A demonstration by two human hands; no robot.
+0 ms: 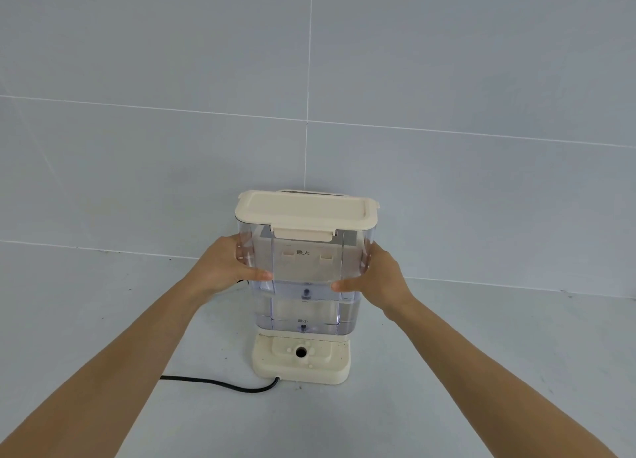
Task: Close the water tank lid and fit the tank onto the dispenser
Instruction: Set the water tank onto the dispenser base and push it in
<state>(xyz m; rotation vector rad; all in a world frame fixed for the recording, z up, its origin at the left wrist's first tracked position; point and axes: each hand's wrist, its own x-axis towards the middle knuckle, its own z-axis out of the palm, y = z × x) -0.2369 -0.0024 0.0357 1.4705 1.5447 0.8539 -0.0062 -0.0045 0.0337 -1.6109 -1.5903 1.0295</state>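
Clear water tank (304, 278) part-filled, cream lid (306, 210) down, left hand (225, 268) and right hand (380, 278) clasping its sides over dispenser base (302, 359)

Clear glossy plastic tank (306, 271), matt cream plastic lid (304, 210) (dispenser base (303, 361) likewise), smooth grey tiles (172, 148)

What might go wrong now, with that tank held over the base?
The water tank is gripped only by its smooth clear sides between the left hand and right hand, so it may slip. Its valve could miss the socket in the dispenser base. The power cord lies nearby.
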